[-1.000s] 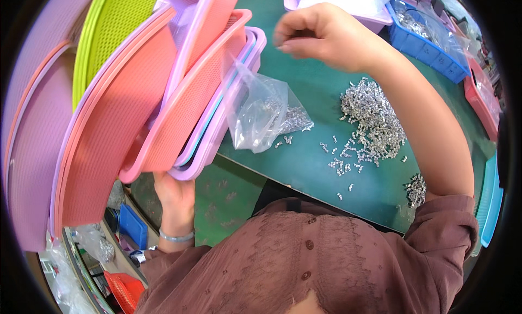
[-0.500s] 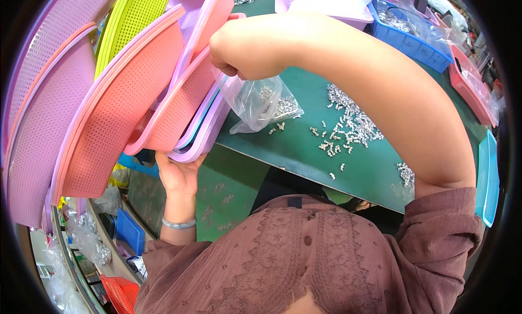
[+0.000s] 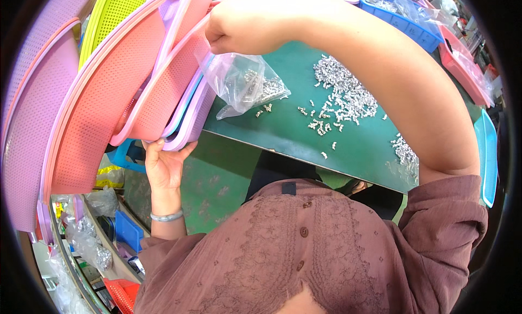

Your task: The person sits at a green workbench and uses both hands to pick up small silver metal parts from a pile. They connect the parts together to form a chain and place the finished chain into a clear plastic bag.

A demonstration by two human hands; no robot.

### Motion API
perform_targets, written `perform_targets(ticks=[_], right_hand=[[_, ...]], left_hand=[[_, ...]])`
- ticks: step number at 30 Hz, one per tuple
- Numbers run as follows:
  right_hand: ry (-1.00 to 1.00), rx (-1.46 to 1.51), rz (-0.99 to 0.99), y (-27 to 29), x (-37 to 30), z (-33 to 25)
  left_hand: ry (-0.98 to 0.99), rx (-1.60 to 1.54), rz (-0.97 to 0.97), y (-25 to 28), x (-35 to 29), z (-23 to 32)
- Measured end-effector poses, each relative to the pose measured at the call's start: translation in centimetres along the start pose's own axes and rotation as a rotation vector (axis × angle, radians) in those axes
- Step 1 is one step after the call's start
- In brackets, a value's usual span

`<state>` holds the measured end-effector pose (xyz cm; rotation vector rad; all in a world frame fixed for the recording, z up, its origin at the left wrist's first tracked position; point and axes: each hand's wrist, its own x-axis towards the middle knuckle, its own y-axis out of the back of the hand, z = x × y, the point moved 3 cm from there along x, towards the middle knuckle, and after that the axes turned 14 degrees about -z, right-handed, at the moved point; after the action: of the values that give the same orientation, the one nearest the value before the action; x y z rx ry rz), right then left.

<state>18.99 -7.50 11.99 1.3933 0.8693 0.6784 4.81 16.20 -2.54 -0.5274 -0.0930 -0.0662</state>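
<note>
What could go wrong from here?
The lilac tray appears to overhang the table, the left hand at its near end; it might slip.
The right hand is close to the clear bag; a snag could spill its metal parts.
Loose metal pieces near the table's edge might get brushed off.

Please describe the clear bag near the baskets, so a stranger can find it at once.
On the green table, look left, beside the tilted pink and purple baskets. Just below the right hand in the picture lies a crumpled clear bag. Unlike the loose heap to its right, its small silvery pieces are enclosed.
</note>
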Motion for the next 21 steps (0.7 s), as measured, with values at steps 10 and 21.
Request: perform_targets(ticks=[10,21], right_hand=[[0.060,0.271,0.119,1.4,-6.4,1.4],[-0.115,0.245,0.229,0.9,-8.8,2.1]], left_hand=[[0.044,0.030,0.060,0.2,-0.1,0.4],[0.073,0.074,0.383,-2.6,-4.2,-4.7]])
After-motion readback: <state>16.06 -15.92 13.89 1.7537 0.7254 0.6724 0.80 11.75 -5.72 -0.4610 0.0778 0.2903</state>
